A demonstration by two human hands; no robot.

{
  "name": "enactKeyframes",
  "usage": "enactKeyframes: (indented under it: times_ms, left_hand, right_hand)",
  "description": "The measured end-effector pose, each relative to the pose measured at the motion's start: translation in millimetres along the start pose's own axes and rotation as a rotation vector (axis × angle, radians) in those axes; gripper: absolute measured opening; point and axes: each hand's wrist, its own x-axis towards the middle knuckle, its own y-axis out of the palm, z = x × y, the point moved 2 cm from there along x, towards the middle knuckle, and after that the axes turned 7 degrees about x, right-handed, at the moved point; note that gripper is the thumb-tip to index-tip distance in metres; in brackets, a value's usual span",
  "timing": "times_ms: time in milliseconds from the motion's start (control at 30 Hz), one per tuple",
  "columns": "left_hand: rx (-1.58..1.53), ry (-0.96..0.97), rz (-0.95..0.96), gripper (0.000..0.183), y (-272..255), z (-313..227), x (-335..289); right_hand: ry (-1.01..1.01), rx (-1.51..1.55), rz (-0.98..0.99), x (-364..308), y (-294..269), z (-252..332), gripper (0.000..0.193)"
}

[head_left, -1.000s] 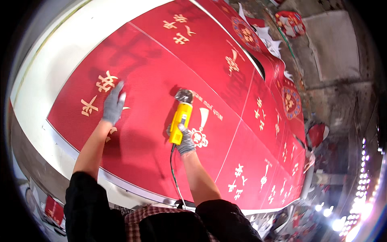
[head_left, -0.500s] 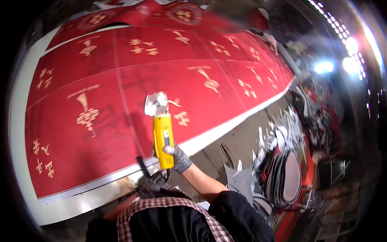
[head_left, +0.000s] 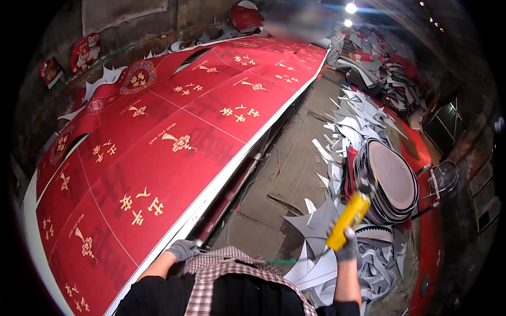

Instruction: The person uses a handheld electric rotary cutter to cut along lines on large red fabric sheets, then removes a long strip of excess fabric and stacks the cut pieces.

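My right hand (head_left: 346, 248), in a grey glove, is wrapped round the yellow body of a hand-held electric rotary cutter (head_left: 348, 221). The tool is tilted, its metal head (head_left: 365, 183) smeared by motion and pointing away from me. It is held out to the right, over the floor beside the table. At the near edge of the table is my gloved left hand (head_left: 183, 249), its fingers curled together close to my checked apron. What they grip, if anything, is hidden. Red printed matting (head_left: 158, 152) with gold figures covers the table (head_left: 174, 234) on the left.
A stack of oval grey-backed mats (head_left: 390, 174) stands on the floor at right. Pale, pointed offcuts (head_left: 316, 221) lie heaped around it. Brown sheeting (head_left: 295, 158) covers the floor along the table. More scraps (head_left: 390, 79) pile up at the far right.
The cutter in my right hand has moved from over the red matting to the right, past the table edge. My view has turned right. My left hand now shows at the table's edge.
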Motion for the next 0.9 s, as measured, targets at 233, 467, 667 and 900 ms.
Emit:
enactKeyframes:
  times_ms: [233, 467, 667, 900]
  left_hand:
    - [-0.147, -0.211, -0.192, 0.042, -34, -6, 84]
    - [-0.244, -0.027, -0.222, 0.040, -117, -91, 327]
    - [-0.362, 0.266, -0.124, 0.037, -184, -195, 521]
    - [-0.293, 0.447, -0.109, 0.041, -217, -267, 703]
  right_hand:
    - [-0.138, -0.046, -0.370, -10, -94, -30, 0.062]
    - [-0.123, -0.183, -0.431, 130, -126, -22, 0.060]
    - [-0.155, -0.252, -0.458, 214, -151, 26, 0.059]
    - [-0.142, -0.217, -0.553, 299, -200, 77, 0.056]
